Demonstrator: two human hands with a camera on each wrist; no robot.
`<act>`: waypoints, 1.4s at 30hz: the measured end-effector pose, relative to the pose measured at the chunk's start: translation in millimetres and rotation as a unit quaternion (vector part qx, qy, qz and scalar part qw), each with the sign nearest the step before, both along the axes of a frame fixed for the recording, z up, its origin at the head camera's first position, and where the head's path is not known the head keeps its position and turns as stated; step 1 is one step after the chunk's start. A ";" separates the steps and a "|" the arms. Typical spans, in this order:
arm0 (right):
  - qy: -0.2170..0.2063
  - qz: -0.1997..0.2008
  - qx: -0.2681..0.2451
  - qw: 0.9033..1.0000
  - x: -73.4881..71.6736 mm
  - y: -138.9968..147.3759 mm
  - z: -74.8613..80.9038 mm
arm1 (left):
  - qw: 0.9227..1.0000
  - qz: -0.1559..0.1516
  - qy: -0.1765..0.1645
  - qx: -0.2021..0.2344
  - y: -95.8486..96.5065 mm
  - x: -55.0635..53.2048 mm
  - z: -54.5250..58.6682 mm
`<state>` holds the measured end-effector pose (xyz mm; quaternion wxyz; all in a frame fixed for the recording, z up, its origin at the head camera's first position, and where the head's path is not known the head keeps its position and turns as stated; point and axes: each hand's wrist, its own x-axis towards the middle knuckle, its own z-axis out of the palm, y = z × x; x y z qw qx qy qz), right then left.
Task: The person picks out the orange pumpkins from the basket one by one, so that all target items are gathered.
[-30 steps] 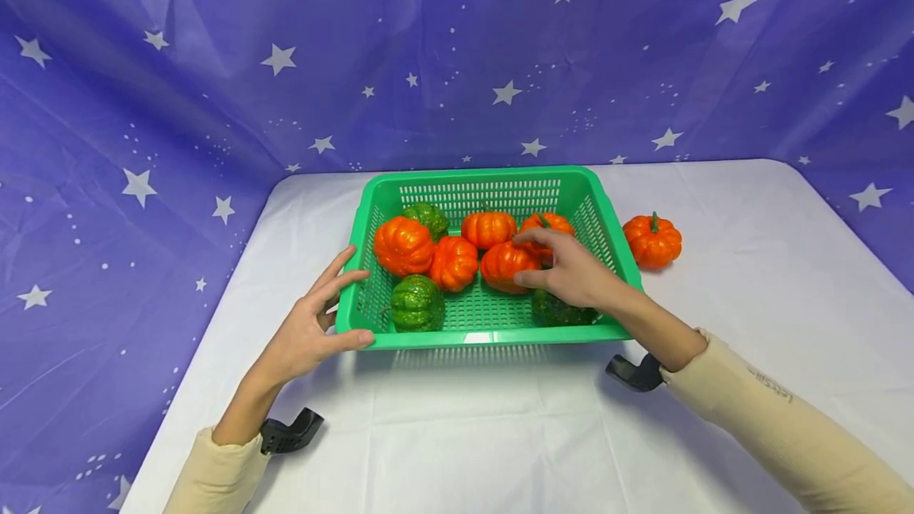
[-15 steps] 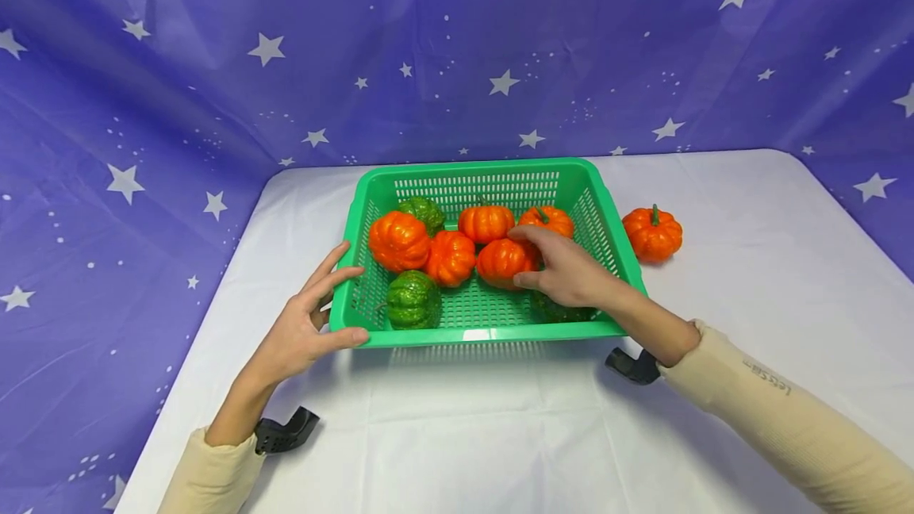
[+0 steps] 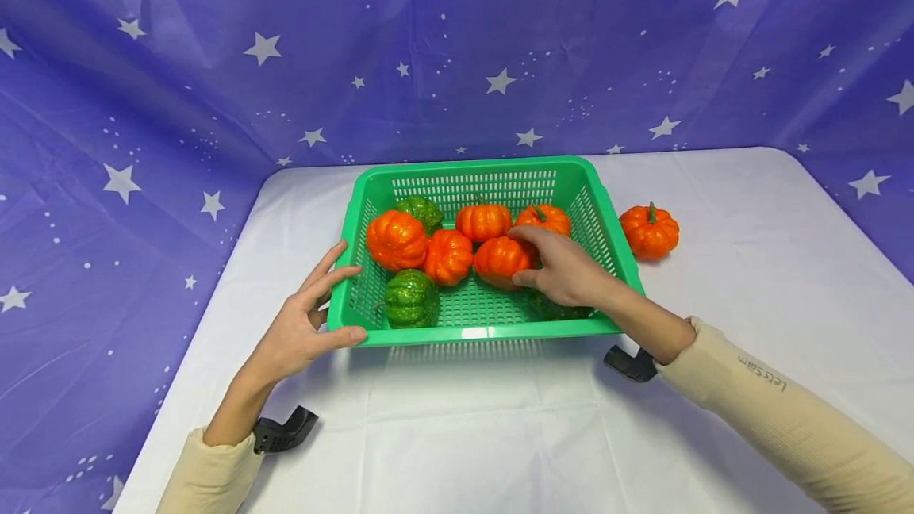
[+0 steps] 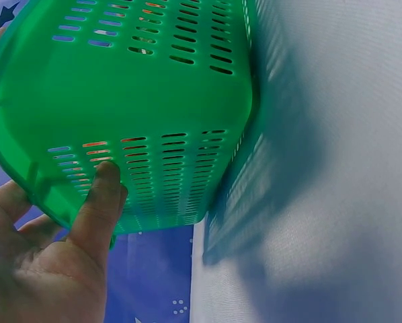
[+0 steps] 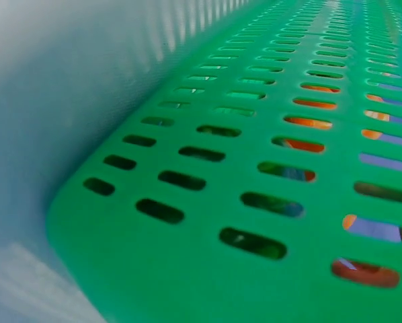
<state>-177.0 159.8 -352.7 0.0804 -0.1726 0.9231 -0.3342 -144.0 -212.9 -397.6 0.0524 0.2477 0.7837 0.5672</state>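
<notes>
A green plastic basket [image 3: 485,332] with slotted walls stands on the white table and holds several small orange and green pumpkins. My left hand [image 3: 294,335] holds the basket's front left corner, thumb and fingertips at the rim. In the left wrist view, one finger [image 4: 100,208] of it lies against the outer wall. Inside the basket, my right hand [image 3: 567,268] grips an orange pumpkin [image 3: 502,262], thumb at its near side and fingers over its top. That hand partly covers a dark green pumpkin [image 3: 546,308]. The right wrist view shows only the basket wall [image 5: 154,262], hiding the hand.
One orange pumpkin [image 3: 649,232] sits on the table [image 3: 485,435] just outside the basket's right wall. Within the basket lie further orange pumpkins [image 3: 397,240] and green ones [image 3: 412,299]. A purple star-patterned cloth [image 3: 428,46] hangs behind and at the left.
The head view has shifted slightly, so everything sits a little differently in the picture. Both hands keep their places at the basket and on the orange pumpkin.
</notes>
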 end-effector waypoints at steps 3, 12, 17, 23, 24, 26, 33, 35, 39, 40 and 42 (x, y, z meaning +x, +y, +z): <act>0.004 -0.003 -0.020 1.000 0.2 1.2 -0.4 | 1.000 0.001 0.000 -0.002 0.0 -0.1 0.1; 0.027 -0.008 -0.056 0.998 1.4 0.9 0.1 | 1.000 0.000 -0.002 0.003 0.6 0.0 0.3; 0.028 0.003 -0.073 0.997 2.6 0.4 1.1 | 1.000 -0.004 0.000 0.010 0.9 -0.7 0.3; 0.037 0.003 -0.082 0.996 4.1 0.6 1.1 | 1.000 -0.001 0.001 0.006 0.1 -0.4 -0.3; 0.034 0.002 -0.090 0.995 4.4 0.5 1.3 | 1.000 -0.001 0.002 0.005 0.1 -0.4 -0.5; 0.023 -0.004 -0.110 0.994 5.0 0.2 1.6 | 1.000 -0.002 0.002 0.005 0.0 -0.3 -1.1; 0.021 -0.024 -0.166 0.986 6.3 0.5 2.7 | 1.000 -0.004 0.004 0.004 -0.5 0.6 -1.4; 0.027 -0.023 -0.172 0.984 7.1 0.8 2.3 | 1.000 -0.002 0.004 0.004 -1.1 1.8 -1.8; 0.034 -0.021 -0.185 0.982 8.7 2.0 1.8 | 1.000 0.002 0.007 -0.007 -1.7 2.8 -2.3; 0.030 -0.021 -0.190 0.981 8.6 2.6 1.9 | 1.000 0.003 0.007 -0.009 -1.5 2.6 -2.3; 0.021 -0.018 -0.204 0.979 8.4 3.8 2.7 | 1.000 0.004 0.008 -0.011 -0.8 1.8 -1.8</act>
